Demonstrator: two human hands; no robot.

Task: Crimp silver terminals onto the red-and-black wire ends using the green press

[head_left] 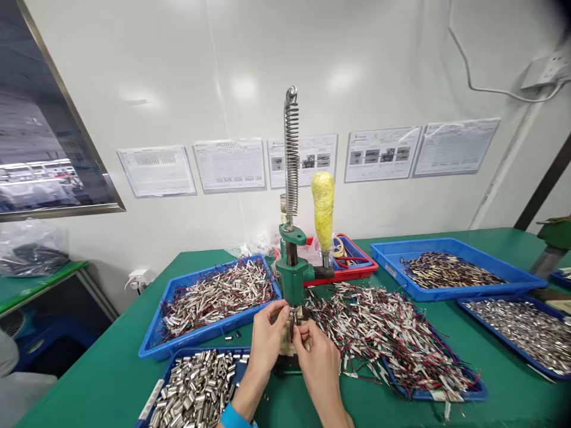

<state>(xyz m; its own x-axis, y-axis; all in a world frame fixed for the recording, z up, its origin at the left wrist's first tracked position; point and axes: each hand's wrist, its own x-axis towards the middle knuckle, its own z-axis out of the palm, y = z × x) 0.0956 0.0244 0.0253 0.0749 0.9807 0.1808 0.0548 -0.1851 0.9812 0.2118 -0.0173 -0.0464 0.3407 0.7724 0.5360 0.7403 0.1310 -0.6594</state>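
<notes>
Blue tray (154,333) left of press: wired metal pieces heaped. Near-left tray (166,380): bare metal sleeves (196,389). Right of press, wired pieces (392,336) overflow tray onto desk (111,380). Far-right blue tray (392,258): darker parts; right-edge tray (513,333): silver parts. Red tray (357,270) behind press. Green hand press (292,276) at centre. Left hand (267,336) and right hand (319,359), fingers curled, pinch small metal part (294,324) at press base. Bare desk near left corner and between right trays.
</notes>
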